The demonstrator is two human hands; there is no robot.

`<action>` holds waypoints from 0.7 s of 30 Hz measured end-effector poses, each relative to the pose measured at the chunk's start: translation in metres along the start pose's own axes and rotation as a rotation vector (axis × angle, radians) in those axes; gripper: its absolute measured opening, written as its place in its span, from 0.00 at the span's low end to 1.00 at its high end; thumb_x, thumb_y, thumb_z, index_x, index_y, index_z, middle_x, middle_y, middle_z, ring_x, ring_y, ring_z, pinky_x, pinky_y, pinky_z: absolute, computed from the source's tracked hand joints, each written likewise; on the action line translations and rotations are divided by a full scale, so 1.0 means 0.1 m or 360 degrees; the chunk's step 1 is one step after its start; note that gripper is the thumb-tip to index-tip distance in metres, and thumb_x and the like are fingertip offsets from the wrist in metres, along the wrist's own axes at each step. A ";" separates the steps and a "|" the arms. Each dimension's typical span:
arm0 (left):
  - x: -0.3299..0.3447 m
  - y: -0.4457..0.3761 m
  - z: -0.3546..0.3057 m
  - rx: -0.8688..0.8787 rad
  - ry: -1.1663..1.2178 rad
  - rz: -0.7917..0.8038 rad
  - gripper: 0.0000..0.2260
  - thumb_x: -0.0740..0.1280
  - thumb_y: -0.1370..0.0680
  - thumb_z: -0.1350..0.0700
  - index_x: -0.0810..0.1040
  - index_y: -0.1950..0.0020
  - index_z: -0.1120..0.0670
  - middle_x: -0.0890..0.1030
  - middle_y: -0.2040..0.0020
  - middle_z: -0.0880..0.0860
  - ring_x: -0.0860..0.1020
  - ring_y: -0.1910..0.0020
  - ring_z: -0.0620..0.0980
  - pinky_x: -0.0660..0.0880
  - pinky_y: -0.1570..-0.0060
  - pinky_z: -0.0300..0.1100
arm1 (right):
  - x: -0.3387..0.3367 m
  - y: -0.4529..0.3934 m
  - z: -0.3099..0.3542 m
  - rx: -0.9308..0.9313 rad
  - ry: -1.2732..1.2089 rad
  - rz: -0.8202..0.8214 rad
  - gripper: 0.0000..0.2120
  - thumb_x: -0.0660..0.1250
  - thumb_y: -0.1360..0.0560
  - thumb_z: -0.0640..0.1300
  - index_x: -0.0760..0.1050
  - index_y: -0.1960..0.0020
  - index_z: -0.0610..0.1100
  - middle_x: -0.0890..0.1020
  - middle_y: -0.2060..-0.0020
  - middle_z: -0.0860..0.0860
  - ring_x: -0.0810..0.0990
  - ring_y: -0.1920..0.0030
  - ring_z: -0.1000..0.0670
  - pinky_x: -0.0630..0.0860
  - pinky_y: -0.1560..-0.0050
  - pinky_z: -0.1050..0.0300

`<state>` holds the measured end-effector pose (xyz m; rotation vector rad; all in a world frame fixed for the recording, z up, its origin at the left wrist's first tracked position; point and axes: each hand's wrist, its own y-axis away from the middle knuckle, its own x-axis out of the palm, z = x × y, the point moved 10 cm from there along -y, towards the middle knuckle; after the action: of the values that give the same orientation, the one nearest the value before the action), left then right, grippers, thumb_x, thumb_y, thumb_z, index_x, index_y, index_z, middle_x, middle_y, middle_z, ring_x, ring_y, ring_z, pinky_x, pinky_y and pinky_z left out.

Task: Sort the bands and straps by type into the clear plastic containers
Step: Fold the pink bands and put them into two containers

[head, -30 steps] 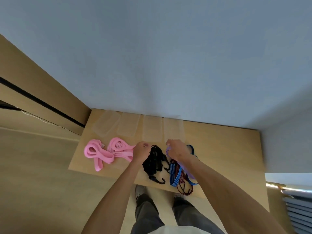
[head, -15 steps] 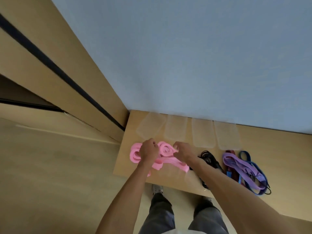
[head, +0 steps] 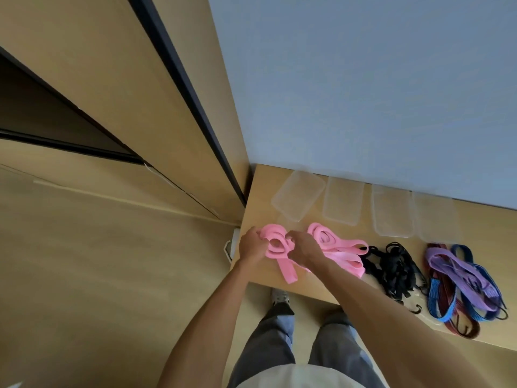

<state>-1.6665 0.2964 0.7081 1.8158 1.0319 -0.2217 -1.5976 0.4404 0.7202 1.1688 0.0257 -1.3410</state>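
Two bunches of pink bands lie at the table's left end. My left hand (head: pixel 251 245) and my right hand (head: pixel 303 247) both grip the left pink bunch (head: pixel 275 242), one on each side. The second pink bunch (head: pixel 340 246) lies just right of my right hand. Further right sit a heap of black straps with hooks (head: pixel 396 267), then purple bands (head: pixel 458 268) over blue and dark red cords (head: pixel 436 298). Several clear plastic containers stand in a row along the wall; the leftmost container (head: pixel 298 196) is angled and just beyond the pink bunch.
The wooden table (head: pixel 475 228) ends just left of my left hand; a wooden panel wall with a dark strip (head: pixel 195 107) stands beside it. A blue-grey wall backs the containers. My legs and a shoe (head: pixel 279 296) are below the front edge.
Both hands have left the black and purple straps and moved left to the pink bands. They now hold the left pink bunch. The view has swung left with them.
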 end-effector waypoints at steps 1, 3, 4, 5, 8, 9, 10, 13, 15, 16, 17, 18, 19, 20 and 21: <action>-0.01 -0.04 0.02 -0.0020 0.0037 0.0008 0.16 0.64 0.24 0.64 0.78 0.37 0.59 0.81 0.42 0.58 0.79 0.45 0.58 0.78 0.47 0.49 | 0.03 -0.01 0.04 -0.0006 0.0001 0.0006 0.15 0.65 0.27 0.34 0.77 0.40 0.39 0.83 0.48 0.43 0.81 0.50 0.42 0.78 0.50 0.51; -0.03 -0.11 0.03 -0.0026 0.0050 0.0024 0.15 0.63 0.24 0.64 0.80 0.39 0.60 0.82 0.42 0.58 0.80 0.44 0.59 0.78 0.47 0.48 | 0.07 -0.04 0.06 0.0009 -0.0026 0.0008 0.15 0.66 0.27 0.34 0.76 0.40 0.39 0.83 0.48 0.42 0.81 0.49 0.41 0.79 0.47 0.47; -0.03 -0.13 0.03 -0.0022 0.0047 0.0024 0.14 0.63 0.24 0.64 0.81 0.40 0.59 0.83 0.43 0.58 0.80 0.44 0.59 0.77 0.50 0.47 | 0.08 -0.05 0.05 0.0031 -0.0055 0.0002 0.16 0.66 0.27 0.34 0.76 0.40 0.39 0.83 0.48 0.42 0.81 0.49 0.41 0.78 0.47 0.46; -0.04 -0.14 0.01 -0.0012 0.0043 0.0025 0.13 0.63 0.24 0.63 0.82 0.42 0.60 0.83 0.44 0.59 0.80 0.45 0.60 0.75 0.54 0.45 | 0.09 -0.06 0.04 0.0061 -0.0080 -0.0007 0.17 0.66 0.27 0.34 0.75 0.39 0.39 0.82 0.47 0.42 0.81 0.49 0.41 0.79 0.46 0.46; -0.05 -0.15 -0.02 0.0001 -0.0022 0.0025 0.12 0.62 0.22 0.60 0.83 0.45 0.61 0.84 0.46 0.60 0.81 0.47 0.61 0.72 0.58 0.43 | 0.15 -0.09 -0.04 0.0218 -0.0175 0.0003 0.19 0.67 0.27 0.33 0.75 0.36 0.42 0.82 0.45 0.43 0.81 0.49 0.42 0.79 0.46 0.47; -0.06 -0.16 -0.03 -0.0006 -0.0041 0.0016 0.12 0.61 0.21 0.60 0.83 0.44 0.60 0.84 0.46 0.60 0.81 0.47 0.60 0.73 0.56 0.44 | 0.18 -0.10 -0.04 0.0248 -0.0200 0.0009 0.18 0.66 0.26 0.33 0.76 0.37 0.42 0.82 0.45 0.43 0.81 0.49 0.42 0.79 0.46 0.48; -0.05 -0.17 -0.04 -0.0010 -0.0047 0.0016 0.13 0.61 0.21 0.59 0.83 0.43 0.60 0.83 0.45 0.60 0.80 0.46 0.61 0.75 0.54 0.45 | 0.20 -0.10 -0.03 0.0252 -0.0202 0.0004 0.16 0.66 0.26 0.34 0.77 0.38 0.42 0.82 0.45 0.43 0.81 0.50 0.43 0.79 0.48 0.49; -0.01 -0.20 -0.05 -0.0026 -0.0001 0.0067 0.12 0.60 0.21 0.61 0.80 0.43 0.61 0.82 0.45 0.60 0.79 0.46 0.61 0.75 0.52 0.47 | 0.13 -0.10 0.03 0.0204 -0.0158 -0.0160 0.15 0.65 0.25 0.35 0.78 0.40 0.42 0.81 0.43 0.43 0.80 0.51 0.43 0.76 0.54 0.53; 0.00 -0.21 -0.04 -0.0066 0.0066 0.0074 0.11 0.61 0.23 0.63 0.78 0.43 0.60 0.81 0.45 0.59 0.79 0.47 0.59 0.74 0.54 0.46 | 0.04 -0.09 0.03 0.0201 -0.0184 -0.0299 0.18 0.66 0.26 0.35 0.77 0.37 0.42 0.78 0.41 0.43 0.80 0.48 0.42 0.75 0.53 0.52; 0.00 -0.22 -0.03 -0.0084 0.0103 0.0077 0.11 0.62 0.24 0.63 0.78 0.43 0.60 0.81 0.44 0.59 0.79 0.47 0.58 0.74 0.54 0.45 | 0.03 -0.09 0.02 0.0203 -0.0218 -0.0314 0.19 0.67 0.27 0.35 0.76 0.36 0.41 0.78 0.41 0.43 0.80 0.48 0.41 0.76 0.52 0.51; 0.00 -0.22 -0.03 -0.0092 0.0143 0.0088 0.12 0.63 0.24 0.64 0.77 0.42 0.60 0.81 0.44 0.58 0.79 0.46 0.58 0.74 0.53 0.45 | 0.05 -0.09 0.02 0.0197 -0.0255 -0.0291 0.19 0.67 0.27 0.34 0.76 0.36 0.41 0.80 0.42 0.43 0.80 0.48 0.42 0.77 0.50 0.50; 0.01 -0.23 -0.04 -0.0092 0.0181 0.0107 0.12 0.64 0.25 0.64 0.77 0.42 0.60 0.81 0.44 0.58 0.79 0.46 0.57 0.76 0.51 0.46 | 0.08 -0.11 0.01 0.0185 -0.0279 -0.0254 0.19 0.67 0.27 0.34 0.75 0.36 0.41 0.81 0.43 0.43 0.80 0.50 0.43 0.78 0.51 0.51; 0.04 -0.24 -0.04 -0.0089 0.0213 0.0136 0.11 0.66 0.25 0.64 0.78 0.43 0.59 0.81 0.44 0.58 0.80 0.46 0.57 0.77 0.49 0.47 | 0.12 -0.12 0.00 0.0183 -0.0285 -0.0221 0.17 0.67 0.26 0.35 0.76 0.37 0.41 0.82 0.46 0.43 0.80 0.53 0.45 0.78 0.54 0.53; 0.07 -0.24 -0.05 -0.0091 0.0244 0.0177 0.11 0.67 0.25 0.63 0.78 0.43 0.59 0.81 0.44 0.57 0.80 0.46 0.57 0.78 0.48 0.48 | 0.15 -0.14 -0.02 0.0199 -0.0284 -0.0208 0.16 0.67 0.26 0.35 0.76 0.38 0.42 0.83 0.48 0.44 0.79 0.56 0.46 0.76 0.59 0.56; 0.12 -0.22 -0.05 -0.0096 0.0281 0.0230 0.10 0.68 0.25 0.63 0.79 0.44 0.59 0.82 0.45 0.57 0.81 0.47 0.57 0.79 0.46 0.49 | 0.16 -0.15 -0.04 0.0233 -0.0289 -0.0208 0.15 0.67 0.25 0.36 0.76 0.39 0.42 0.84 0.50 0.44 0.79 0.59 0.47 0.74 0.62 0.58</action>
<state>-1.6770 0.3105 0.6891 1.8703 1.0120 0.0583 -1.6011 0.4347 0.6991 1.1789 -0.1306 -1.5822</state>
